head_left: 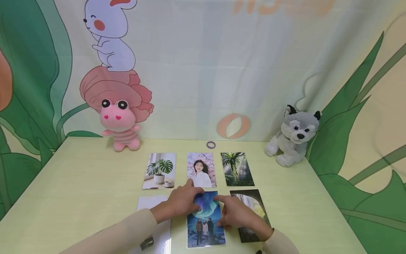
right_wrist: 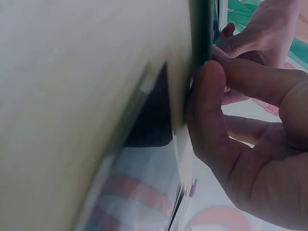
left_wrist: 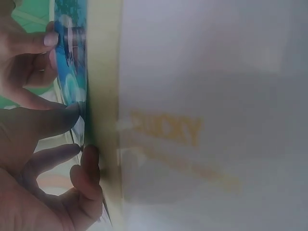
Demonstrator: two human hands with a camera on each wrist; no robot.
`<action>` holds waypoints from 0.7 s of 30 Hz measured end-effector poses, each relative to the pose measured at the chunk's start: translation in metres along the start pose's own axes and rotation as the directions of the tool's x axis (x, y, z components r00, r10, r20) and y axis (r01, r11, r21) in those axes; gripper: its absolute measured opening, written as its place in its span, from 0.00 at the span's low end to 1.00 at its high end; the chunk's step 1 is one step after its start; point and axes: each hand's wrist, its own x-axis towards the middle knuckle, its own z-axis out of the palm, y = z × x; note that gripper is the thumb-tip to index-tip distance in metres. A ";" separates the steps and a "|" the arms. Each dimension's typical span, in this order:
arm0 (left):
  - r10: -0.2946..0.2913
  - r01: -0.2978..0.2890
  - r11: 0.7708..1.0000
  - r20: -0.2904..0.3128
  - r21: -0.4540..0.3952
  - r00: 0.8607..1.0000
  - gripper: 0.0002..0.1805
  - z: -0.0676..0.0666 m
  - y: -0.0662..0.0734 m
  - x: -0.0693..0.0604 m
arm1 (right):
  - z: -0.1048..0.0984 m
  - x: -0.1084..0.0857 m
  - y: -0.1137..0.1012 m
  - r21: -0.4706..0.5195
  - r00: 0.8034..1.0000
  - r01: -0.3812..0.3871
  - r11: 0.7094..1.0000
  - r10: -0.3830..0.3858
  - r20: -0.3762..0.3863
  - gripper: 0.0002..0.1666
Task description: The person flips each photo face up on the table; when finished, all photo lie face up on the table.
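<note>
A photo card [head_left: 206,231] with blue-green aurora and several standing people lies at the front middle of the table. My left hand [head_left: 181,201] holds its upper left part, thumb on the picture and fingers by the top edge. On the card's right edge are the thumb and index finger of my right hand [head_left: 236,213]. The left wrist view has the card [left_wrist: 72,62] seen nearly edge-on, with both hands' fingertips at its borders. Under my left forearm sits a pale photo card [head_left: 163,234], partly hidden. A dark photo card [head_left: 248,234] is partly covered by my right hand.
Behind lie a potted plant photo [head_left: 159,171], a portrait photo [head_left: 201,171] and a palm photo [head_left: 237,169] in a row. A purple ring [head_left: 210,144] is farther back. A pink plush toy [head_left: 122,123] and a grey plush dog [head_left: 295,135] sit at the back corners.
</note>
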 end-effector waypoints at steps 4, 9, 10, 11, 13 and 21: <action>0.001 -0.001 1.000 -0.009 -0.008 1.000 0.25 0.001 0.003 0.001 | -0.002 0.000 0.001 -0.022 1.000 -0.008 1.000 0.008 0.003 0.46; -0.009 0.009 1.000 -0.028 0.007 1.000 0.24 0.003 0.005 0.001 | -0.002 0.000 0.001 -0.058 1.000 -0.009 0.998 0.008 -0.007 0.44; -0.013 0.013 1.000 -0.031 0.020 0.999 0.24 0.004 0.005 0.001 | -0.002 0.000 0.001 -0.070 1.000 -0.009 0.998 0.008 -0.011 0.43; -0.013 0.014 0.999 -0.037 0.035 0.999 0.24 0.004 0.005 0.001 | -0.001 0.001 0.001 -0.085 1.000 -0.010 0.996 0.009 -0.016 0.43; -0.012 0.015 0.998 -0.047 0.065 0.999 0.24 0.004 0.006 0.001 | -0.001 0.001 0.000 -0.125 1.000 -0.014 0.992 0.010 -0.028 0.41; -0.007 0.010 0.999 -0.058 0.045 0.998 0.22 0.003 0.003 -0.001 | -0.002 0.004 -0.004 -0.164 0.997 -0.043 0.986 0.031 -0.072 0.37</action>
